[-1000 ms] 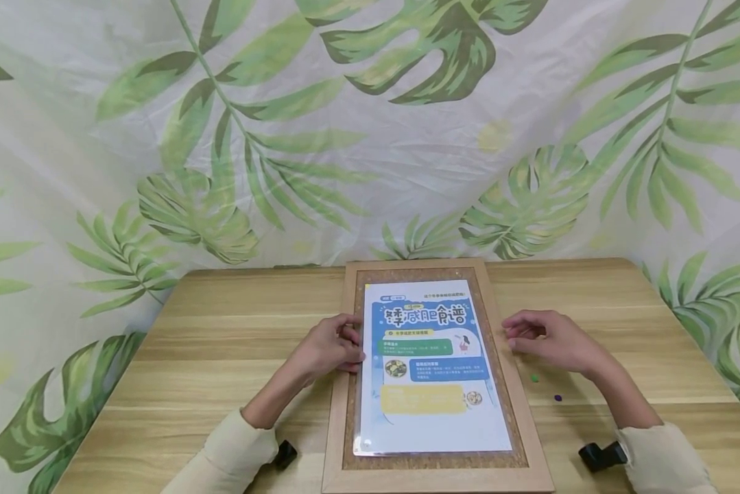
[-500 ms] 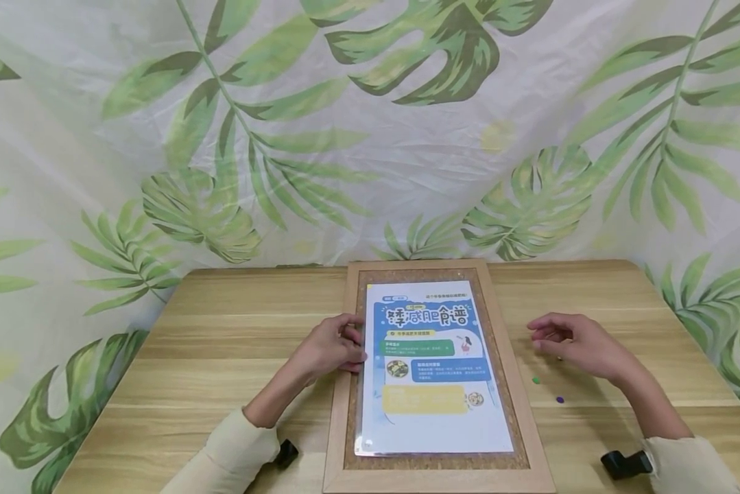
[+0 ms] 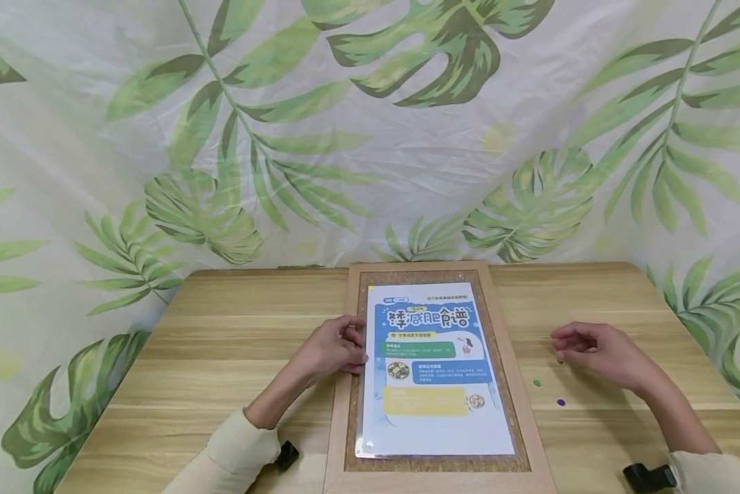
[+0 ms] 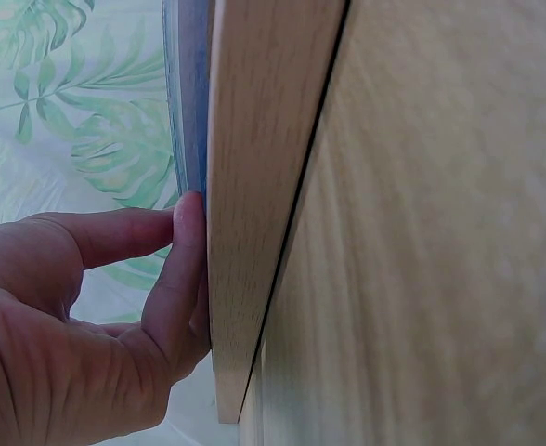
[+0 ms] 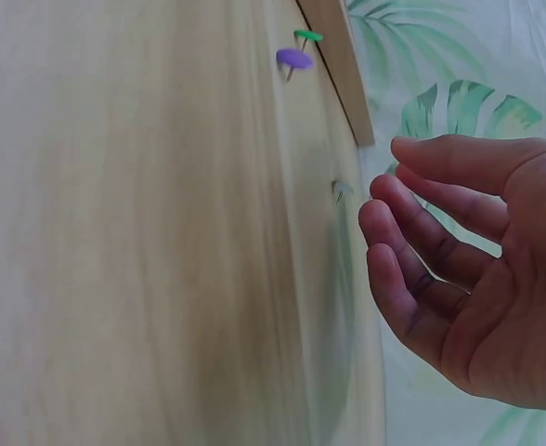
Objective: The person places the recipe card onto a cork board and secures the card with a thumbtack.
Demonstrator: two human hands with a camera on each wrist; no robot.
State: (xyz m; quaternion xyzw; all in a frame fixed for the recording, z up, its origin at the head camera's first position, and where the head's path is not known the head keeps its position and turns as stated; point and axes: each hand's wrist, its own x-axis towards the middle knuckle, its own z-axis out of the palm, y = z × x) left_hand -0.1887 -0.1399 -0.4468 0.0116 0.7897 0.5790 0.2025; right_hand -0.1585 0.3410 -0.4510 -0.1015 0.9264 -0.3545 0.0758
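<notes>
A laminated poster (image 3: 431, 432) with blue, green and yellow print lies on a cork board in a wooden frame (image 3: 518, 412). At the poster's left edge, my left hand (image 3: 326, 350) pinches that edge between thumb and fingers; the left wrist view shows the hand (image 4: 106, 307) against the frame's side (image 4: 264, 139). My right hand (image 3: 604, 350) hovers right of the frame, fingers loosely bent and holding nothing. Below its fingertips (image 5: 382, 190) a pale pin (image 5: 341, 189) stands on the table. A green pin (image 3: 537, 383) and a purple pin (image 3: 561, 403) lie nearer the frame.
The wooden table (image 3: 221, 329) extends on both sides of the frame. A leaf-patterned cloth (image 3: 407, 171) hangs behind it. A small yellow spot (image 3: 370, 288) marks the poster's upper left corner. Black wrist mounts (image 3: 287, 455) sit by both sleeves.
My right hand has moved right, away from the frame, and a small pin now shows beside its fingers. My left hand has stayed at the poster's left edge.
</notes>
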